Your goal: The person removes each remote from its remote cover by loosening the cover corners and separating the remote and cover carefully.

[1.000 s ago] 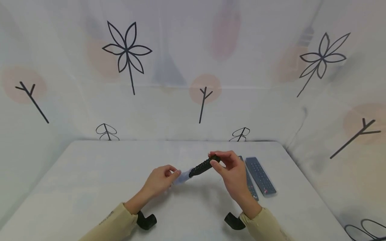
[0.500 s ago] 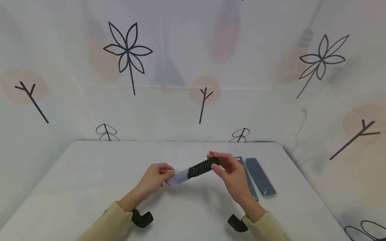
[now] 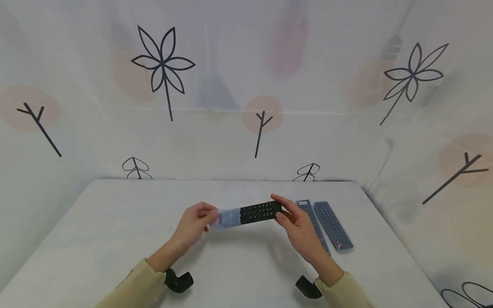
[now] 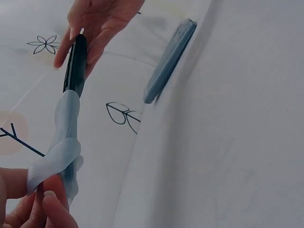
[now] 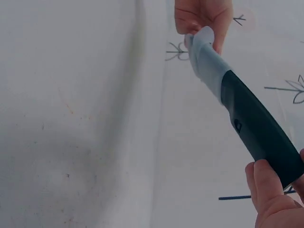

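A black remote control [image 3: 259, 212] is held above the table, buttons facing me in the head view. Its left part sits inside a translucent pale-blue cover [image 3: 230, 217]. My left hand [image 3: 194, 225] pinches the loose end of that cover, which looks stretched and folded over at the fingers in the left wrist view. At the other end, the fingers and thumb of my right hand [image 3: 302, 234] grip the bare end of the remote. The right wrist view shows the remote's smooth dark back [image 5: 261, 128], with the cover reaching only partway along it.
Two more remotes lie on the table's right side: a blue-grey one [image 3: 333, 226] and another [image 3: 308, 210] partly hidden behind my right hand. Black curved pieces [image 3: 179, 281] show at both wrists. A patterned cloth [image 3: 215, 141] hangs behind the white table [image 3: 115, 222].
The left hand has moved left, drawing the cover's end outward. The remote has turned from a steep slant to nearly level, its buttons now facing me. The right hand has shifted slightly right.
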`<control>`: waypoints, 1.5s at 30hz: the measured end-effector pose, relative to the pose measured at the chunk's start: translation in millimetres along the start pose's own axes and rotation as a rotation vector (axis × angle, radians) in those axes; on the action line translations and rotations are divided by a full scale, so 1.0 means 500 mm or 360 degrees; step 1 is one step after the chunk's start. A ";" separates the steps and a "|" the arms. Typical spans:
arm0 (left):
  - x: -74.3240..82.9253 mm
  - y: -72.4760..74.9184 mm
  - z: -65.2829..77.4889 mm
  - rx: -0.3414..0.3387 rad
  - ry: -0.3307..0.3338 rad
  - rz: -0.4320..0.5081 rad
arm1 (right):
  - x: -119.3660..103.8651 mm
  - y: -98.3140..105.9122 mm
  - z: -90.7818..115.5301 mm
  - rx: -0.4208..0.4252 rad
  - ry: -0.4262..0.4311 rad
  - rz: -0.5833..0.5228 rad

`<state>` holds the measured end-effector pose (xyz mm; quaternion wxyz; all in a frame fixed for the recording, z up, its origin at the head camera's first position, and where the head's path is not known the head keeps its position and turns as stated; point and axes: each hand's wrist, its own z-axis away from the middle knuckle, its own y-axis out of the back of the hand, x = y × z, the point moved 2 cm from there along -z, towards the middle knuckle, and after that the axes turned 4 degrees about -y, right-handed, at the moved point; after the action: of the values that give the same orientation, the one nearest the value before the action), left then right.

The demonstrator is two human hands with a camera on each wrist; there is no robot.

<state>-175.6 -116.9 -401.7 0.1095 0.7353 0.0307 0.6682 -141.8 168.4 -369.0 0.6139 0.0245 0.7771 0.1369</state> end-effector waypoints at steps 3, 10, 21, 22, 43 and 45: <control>0.002 0.002 -0.001 0.0039 0.0033 0.0107 | 0.002 -0.002 0.000 -0.0013 -0.0076 0.0000; 0.015 0.001 0.003 0.0203 0.0147 0.0379 | 0.005 -0.014 0.002 -0.0088 -0.0243 -0.0100; 0.021 -0.010 0.013 0.0277 0.0193 0.0559 | 0.001 -0.020 0.006 -0.0041 -0.0310 -0.0033; 0.021 -0.010 0.014 0.0274 0.0191 0.0560 | 0.003 -0.020 0.007 -0.0028 -0.0320 -0.0016; 0.036 -0.005 0.019 0.0184 0.0156 0.0702 | 0.029 -0.006 0.006 -0.0165 -0.0543 -0.0051; 0.033 -0.002 0.017 0.0187 0.0159 0.0692 | 0.032 -0.005 0.006 -0.0220 -0.0576 -0.0114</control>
<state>-165.1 -113.6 -386.5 -0.0818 0.6957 -0.0842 0.7087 -142.7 170.0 -385.2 0.7483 -0.0211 0.6431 0.1614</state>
